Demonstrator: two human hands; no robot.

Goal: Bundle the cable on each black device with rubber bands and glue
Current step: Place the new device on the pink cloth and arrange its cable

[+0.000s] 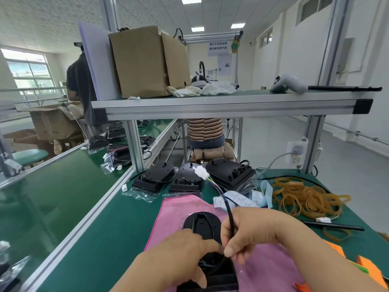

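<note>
Bare green bench (pixel 109 228) leftward; bagged black devices (pixel 154 180) close behind, rubber-band heap (pixel 305 199) rightward.

Assembly-line worker, seen from a head-worn camera: two bare hands and forearms, uncovered from fingertips to the picture's edge. The left hand (pixel 185 249) lies at 6 o'clock in the frame, its broad forearm (pixel 147 275) running off the bottom edge. The right hand (pixel 248 230) sits just toward 5 o'clock, its forearm (pixel 315 256) leaving the frame at the lower right corner. The right thumbnail (pixel 230 250) is short, plain and trimmed close. Creases mark the knuckles of the right fingers (pixel 226 230).
</note>
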